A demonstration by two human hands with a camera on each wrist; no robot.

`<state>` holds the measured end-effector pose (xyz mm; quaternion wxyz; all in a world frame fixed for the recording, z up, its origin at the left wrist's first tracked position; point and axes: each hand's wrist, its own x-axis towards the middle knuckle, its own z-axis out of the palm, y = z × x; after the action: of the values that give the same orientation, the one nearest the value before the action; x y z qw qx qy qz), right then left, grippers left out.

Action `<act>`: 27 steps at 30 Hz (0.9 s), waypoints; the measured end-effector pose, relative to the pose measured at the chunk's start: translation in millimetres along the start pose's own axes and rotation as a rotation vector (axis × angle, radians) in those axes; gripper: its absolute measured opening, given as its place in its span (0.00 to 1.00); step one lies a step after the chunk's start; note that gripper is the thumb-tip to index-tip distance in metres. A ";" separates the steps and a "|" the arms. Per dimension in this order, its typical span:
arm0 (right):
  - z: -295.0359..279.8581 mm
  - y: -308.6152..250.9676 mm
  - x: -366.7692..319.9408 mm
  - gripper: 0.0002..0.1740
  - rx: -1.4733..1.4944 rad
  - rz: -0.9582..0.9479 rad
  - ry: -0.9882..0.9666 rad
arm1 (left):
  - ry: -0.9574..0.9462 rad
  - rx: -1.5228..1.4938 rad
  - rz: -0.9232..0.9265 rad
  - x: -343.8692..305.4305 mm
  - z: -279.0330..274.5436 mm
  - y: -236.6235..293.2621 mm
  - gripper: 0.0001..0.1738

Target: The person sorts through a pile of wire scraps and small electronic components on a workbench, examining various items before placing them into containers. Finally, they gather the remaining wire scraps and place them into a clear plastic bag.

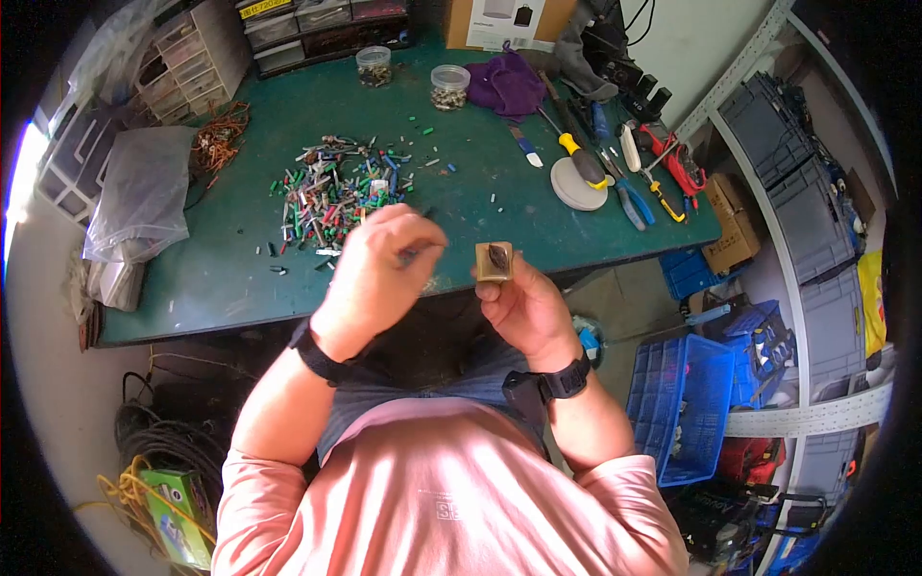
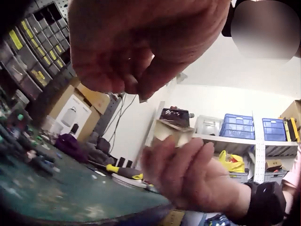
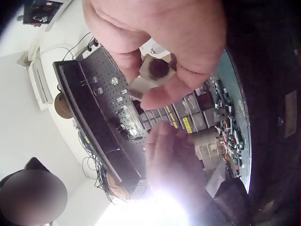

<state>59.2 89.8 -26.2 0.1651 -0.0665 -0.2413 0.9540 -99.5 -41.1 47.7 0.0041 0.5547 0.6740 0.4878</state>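
Note:
My right hand (image 1: pixel 533 312) holds a small beige square block or box (image 1: pixel 488 273) upright between thumb and fingers, just past the table's front edge. A dark brown rounded patch marks its upper face, also visible on the box (image 3: pixel 151 70) in the right wrist view. To its left, my left hand (image 1: pixel 375 269) is raised with fingers curled in toward the thumb. A tiny greyish piece (image 2: pixel 143 99) shows at its pinched fingertips; its kind cannot be told. Behind that hand lies a loose pile of small green, red and grey cylindrical parts (image 1: pixel 331 192).
Two clear tubs (image 1: pixel 449 88) of small parts stand at the back. A purple cloth (image 1: pixel 506 82), a yellow-black screwdriver (image 1: pixel 581 158), a round white disc (image 1: pixel 574 187) and blue-handled pliers (image 1: pixel 631 202) lie rightward. Plastic bags (image 1: pixel 144 182) and drawer units (image 1: pixel 187 67) occupy the left.

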 end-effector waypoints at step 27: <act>24.6 -27.6 7.4 0.21 -0.418 -0.185 0.046 | 0.307 0.178 -0.316 -55.3 -84.4 -49.0 0.09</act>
<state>55.0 104.5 8.3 0.2397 -0.0985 -0.4349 0.8624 -160.8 -133.3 29.9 -0.0714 0.3598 0.7855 0.4984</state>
